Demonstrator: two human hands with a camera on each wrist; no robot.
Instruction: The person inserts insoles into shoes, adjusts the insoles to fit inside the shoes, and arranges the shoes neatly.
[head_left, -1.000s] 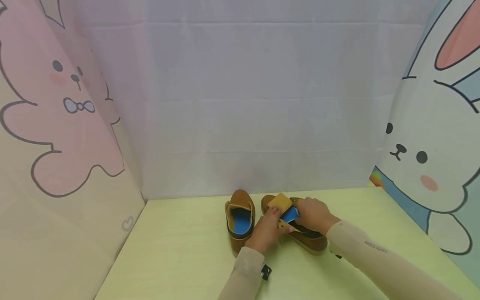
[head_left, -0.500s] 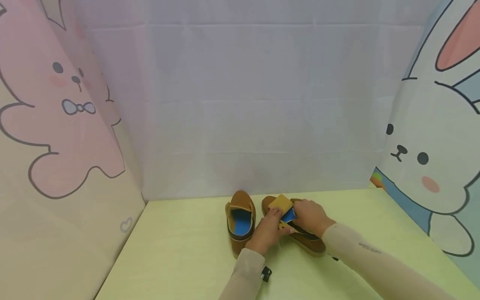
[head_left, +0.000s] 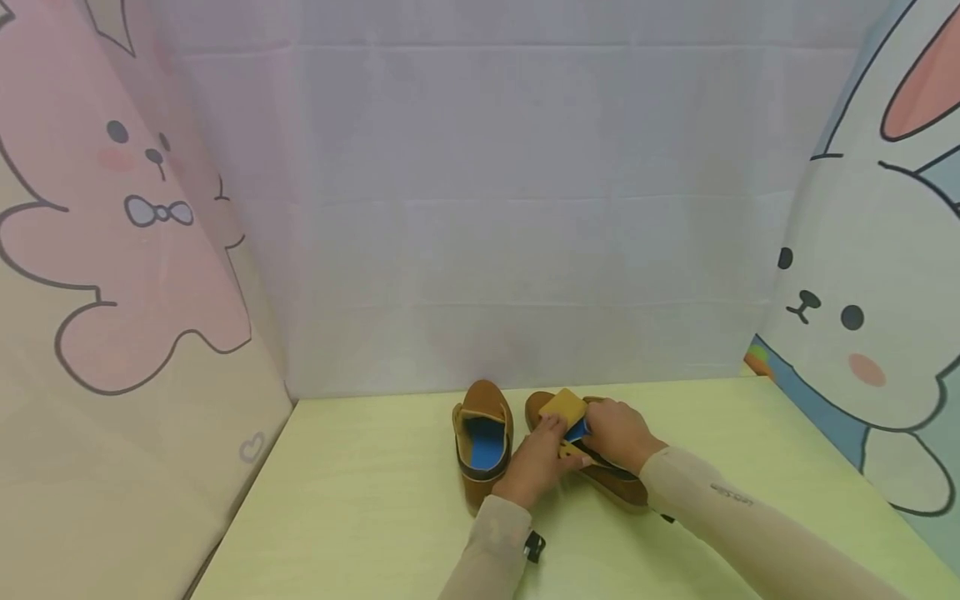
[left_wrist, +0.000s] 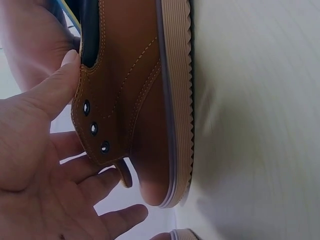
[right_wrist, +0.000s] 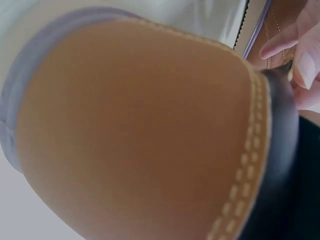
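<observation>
A brown shoe (head_left: 615, 490) with a yellow tongue (head_left: 564, 405) stands slanted on the table. My left hand (head_left: 531, 468) holds its front, fingers by the tongue and thumb on the eyelet flap (left_wrist: 95, 125), as the left wrist view shows closely. At the shoe's opening my right hand (head_left: 619, 435) bends its fingers around a blue insole (head_left: 577, 431), mostly hidden by the hand. A blue edge slants above the collar in the left wrist view. The heel (right_wrist: 140, 130) fills the right wrist view, where left fingers (right_wrist: 306, 65) show at upper right.
The matching brown shoe (head_left: 485, 483), blue inside, stands just left of the hands, toe toward the back curtain (head_left: 525, 250). Under both shoes is a pale yellow table (head_left: 352, 500). Curtains with a pink cartoon animal (head_left: 150, 275) and a white rabbit (head_left: 862, 292) flank it.
My right hand has shifted slightly left and forward into the shoe, and less of the blue insole shows. The left hand keeps its hold with hardly any movement.
</observation>
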